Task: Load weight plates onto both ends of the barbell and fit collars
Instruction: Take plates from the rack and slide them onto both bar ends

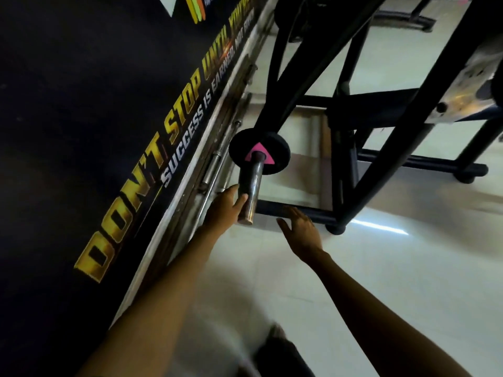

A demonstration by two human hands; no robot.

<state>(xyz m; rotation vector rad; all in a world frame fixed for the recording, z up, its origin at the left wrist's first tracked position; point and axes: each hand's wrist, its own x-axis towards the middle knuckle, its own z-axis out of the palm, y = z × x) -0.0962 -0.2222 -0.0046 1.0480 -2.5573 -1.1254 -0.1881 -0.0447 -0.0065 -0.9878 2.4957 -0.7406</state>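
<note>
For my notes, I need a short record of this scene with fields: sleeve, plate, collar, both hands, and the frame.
barbell sleeve: bare metal end, pointing toward the camera
plate: one black plate with a pink triangle, on the sleeve
collar: none visible
left hand: holds the sleeve end
right hand: open, beside the sleeve, touching nothing
rack: black frame behind the plate

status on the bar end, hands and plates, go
Left hand grips barbell sleeve near its tip. Right hand open, off the bar. One black plate on sleeve, no collar seen. Sleeve bare between plate and hand.
</note>
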